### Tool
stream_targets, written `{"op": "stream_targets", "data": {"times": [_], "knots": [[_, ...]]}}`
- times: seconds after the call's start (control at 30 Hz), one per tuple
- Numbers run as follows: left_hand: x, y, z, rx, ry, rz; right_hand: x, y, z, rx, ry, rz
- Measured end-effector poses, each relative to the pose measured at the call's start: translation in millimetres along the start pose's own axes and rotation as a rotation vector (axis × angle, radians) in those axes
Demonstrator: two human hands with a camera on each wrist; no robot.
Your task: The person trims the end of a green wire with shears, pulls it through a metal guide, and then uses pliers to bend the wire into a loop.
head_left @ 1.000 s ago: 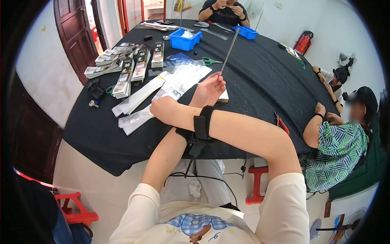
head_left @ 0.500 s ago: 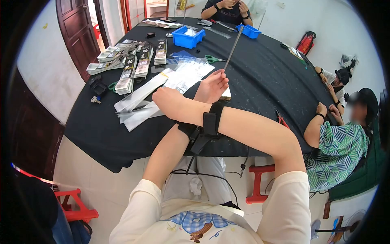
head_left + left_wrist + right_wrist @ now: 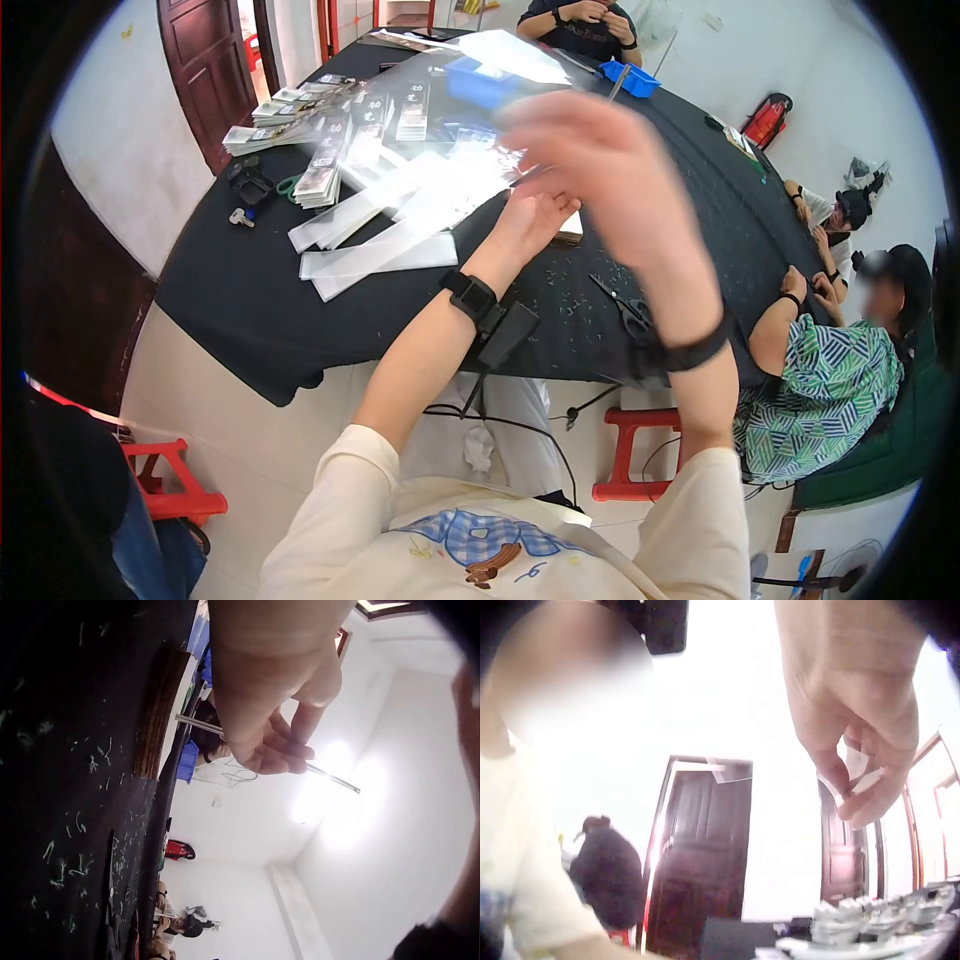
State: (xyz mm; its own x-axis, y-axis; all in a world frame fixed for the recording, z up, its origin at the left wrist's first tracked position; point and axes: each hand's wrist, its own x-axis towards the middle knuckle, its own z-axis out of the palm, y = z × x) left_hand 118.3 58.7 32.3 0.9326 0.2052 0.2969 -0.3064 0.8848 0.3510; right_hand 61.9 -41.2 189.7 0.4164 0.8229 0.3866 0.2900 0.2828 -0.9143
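Just right of the pile of clear plastic sleeves (image 3: 430, 195) on the black tablecloth (image 3: 400, 315), the left hand (image 3: 535, 222) is raised with its fingers curled round a thin metal rod (image 3: 619, 82); the left wrist view shows the rod slanting through the grip, one end near a stack (image 3: 569, 230) with a pale top and brown edge.

Above and to the right of the sleeves, the right hand (image 3: 620, 175) is blurred in the head view. In the right wrist view its thumb and fingers come together, pinching a thin clear film (image 3: 857, 761). From that hand a large transparent sheet spreads over the sleeves and beyond them, glaring white toward its far edge.

Left of the sleeves lie bundles of printed packets (image 3: 320, 165), green-handled scissors (image 3: 287, 187), a black device (image 3: 250, 182) and keys (image 3: 241, 217). A blue bin (image 3: 480, 85) sits beyond the sleeves, seen through the sheet; a second bin (image 3: 632, 79) is farther off to their right. Dark scissors (image 3: 632, 312) rest nearer the wearer, right of the sleeves. Past them sits a person in a green patterned shirt (image 3: 825, 400).
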Motion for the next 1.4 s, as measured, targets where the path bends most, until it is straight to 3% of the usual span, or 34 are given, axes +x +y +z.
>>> {"op": "stream_targets", "data": {"times": [0.07,0.13,0.17,0.23,0.33,0.43,0.57,0.8,1.13,1.4], "knots": [[3,2,-7,0.047,0.007,-0.029,-23,-10,-45,0.272,0.191,-0.122],[2,3,-4,0.022,0.043,-0.047,-39,-2,-103,0.802,0.12,-0.164],[1,4,-3,0.02,0.04,-0.042,-49,-4,-111,0.828,0.373,-0.133],[2,4,-4,0.017,0.035,-0.047,-62,34,-145,0.985,0.319,-0.073],[3,4,-6,0.01,0.027,-0.05,-85,75,-172,1.092,0.414,0.15],[4,4,-5,0.007,0.034,-0.048,-98,60,-151,1.032,0.542,0.221],[5,5,-6,-0.003,0.001,-0.06,-101,60,-138,0.881,0.535,0.199],[6,5,-7,-0.011,0.015,-0.054,-91,67,-136,0.697,0.689,0.209],[7,5,-7,-0.001,0.013,-0.051,-48,39,-137,0.44,0.616,0.269],[5,5,-3,-0.02,0.031,-0.044,14,19,-151,0.242,0.586,0.145]]}}
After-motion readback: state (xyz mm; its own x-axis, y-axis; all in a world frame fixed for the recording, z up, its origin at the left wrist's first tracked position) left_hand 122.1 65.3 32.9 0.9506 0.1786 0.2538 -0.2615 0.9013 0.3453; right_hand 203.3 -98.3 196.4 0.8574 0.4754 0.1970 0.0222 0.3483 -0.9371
